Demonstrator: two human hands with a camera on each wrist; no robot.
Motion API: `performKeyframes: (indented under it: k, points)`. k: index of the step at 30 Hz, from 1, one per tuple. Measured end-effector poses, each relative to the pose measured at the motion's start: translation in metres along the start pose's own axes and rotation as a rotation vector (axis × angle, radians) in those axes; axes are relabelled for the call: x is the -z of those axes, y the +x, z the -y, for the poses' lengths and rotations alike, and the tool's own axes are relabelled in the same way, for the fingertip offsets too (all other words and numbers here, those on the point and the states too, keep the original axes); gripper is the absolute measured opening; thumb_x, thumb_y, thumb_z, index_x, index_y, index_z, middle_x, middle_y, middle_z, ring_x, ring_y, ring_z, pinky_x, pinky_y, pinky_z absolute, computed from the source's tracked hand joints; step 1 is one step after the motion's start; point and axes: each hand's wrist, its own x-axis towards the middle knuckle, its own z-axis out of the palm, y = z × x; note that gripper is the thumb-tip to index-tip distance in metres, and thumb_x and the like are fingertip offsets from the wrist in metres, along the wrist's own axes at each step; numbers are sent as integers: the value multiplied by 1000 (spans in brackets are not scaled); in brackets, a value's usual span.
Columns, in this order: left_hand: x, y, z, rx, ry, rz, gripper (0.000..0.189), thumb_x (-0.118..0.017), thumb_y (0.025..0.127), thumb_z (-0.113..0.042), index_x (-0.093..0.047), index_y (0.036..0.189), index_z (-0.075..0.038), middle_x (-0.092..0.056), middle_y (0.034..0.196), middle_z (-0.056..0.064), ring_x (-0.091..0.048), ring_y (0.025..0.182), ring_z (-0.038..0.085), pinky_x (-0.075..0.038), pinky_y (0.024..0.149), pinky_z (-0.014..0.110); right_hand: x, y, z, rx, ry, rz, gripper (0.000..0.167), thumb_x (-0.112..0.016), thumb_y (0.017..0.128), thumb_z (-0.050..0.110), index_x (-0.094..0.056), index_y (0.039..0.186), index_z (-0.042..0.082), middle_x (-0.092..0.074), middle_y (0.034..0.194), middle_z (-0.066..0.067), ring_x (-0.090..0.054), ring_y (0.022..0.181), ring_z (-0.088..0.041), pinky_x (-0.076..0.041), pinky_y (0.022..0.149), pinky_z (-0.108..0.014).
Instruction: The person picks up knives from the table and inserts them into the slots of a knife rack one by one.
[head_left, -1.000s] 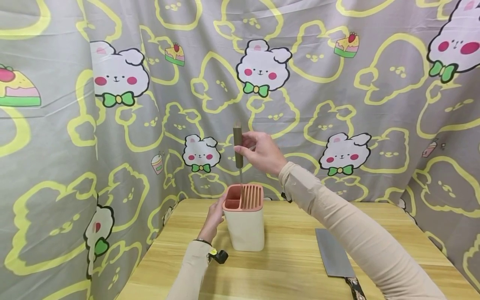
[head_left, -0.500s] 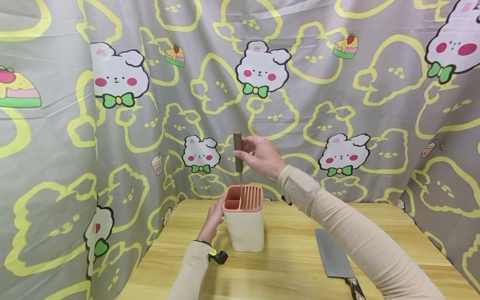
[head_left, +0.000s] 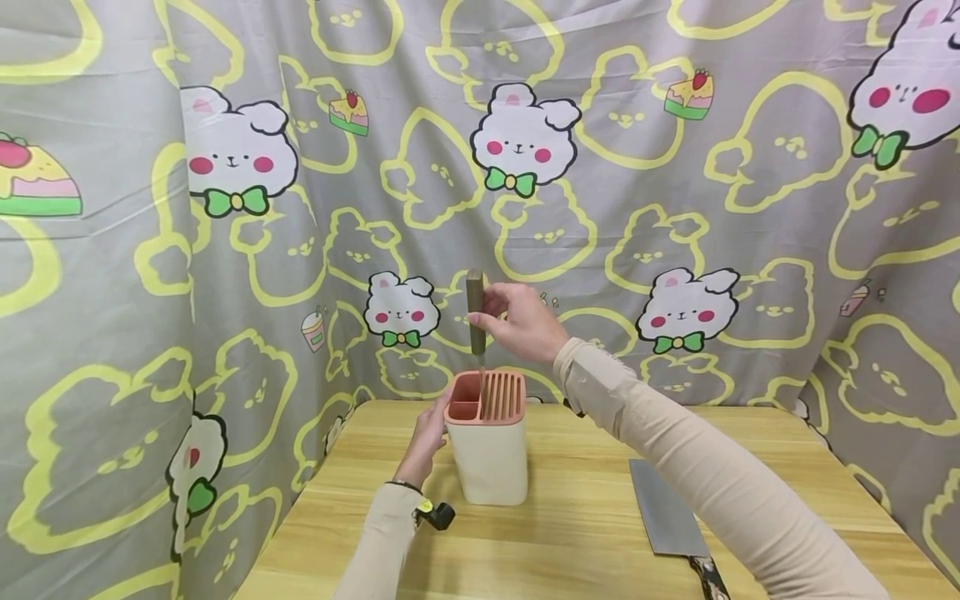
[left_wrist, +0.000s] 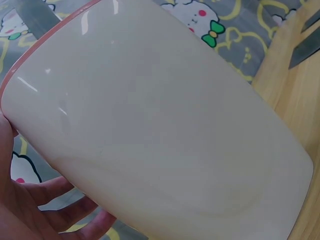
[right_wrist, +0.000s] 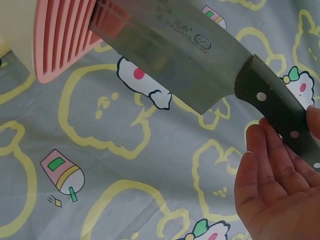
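Note:
A cream knife block [head_left: 491, 462] with a pink top stands upright on the wooden table. Its top has long slots on the right and two open compartments on the left. My left hand [head_left: 427, 429] holds the block at its left side, fingers reaching round the edge near the rim. Above it, my right hand [head_left: 525, 321] pinches the dark riveted handle of a kitchen knife [right_wrist: 165, 55] between thumb and fingers. The knife points down, its blade entering at the leftmost slot; the blade's lower end is hidden inside the block.
A cleaver [head_left: 667, 508] with a dark patterned handle lies flat on the table [head_left: 570, 533] to the right, partly under the right forearm. A grey patterned curtain [head_left: 600, 208] hangs close behind the table and along both sides.
My right hand has moved down with the knife, and more of the blade has gone into the slot. The left hand, the block and the cleaver stay where they were.

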Motion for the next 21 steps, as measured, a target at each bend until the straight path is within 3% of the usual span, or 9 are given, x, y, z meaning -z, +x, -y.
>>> performKeyframes:
  k: [9,21]
  points:
    - [0,-2,0,17,-16,-10,75,-40,105,-64,-49,152,-6,-52,153,22,-57,133,43,-39,116,67,-6,-3,-3,-19,-20,11,16,-75,96,21,-74,107,10,-76,91,-3,-70,87,-18,-55,77,-33]
    - [-1,-3,-1,-4,-6,5,72,-39,106,-63,-49,154,-11,-51,155,20,-56,133,43,-37,115,71,-9,-7,-11,8,-37,25,15,-75,96,20,-74,106,10,-77,90,-4,-71,82,-15,-56,80,-34]
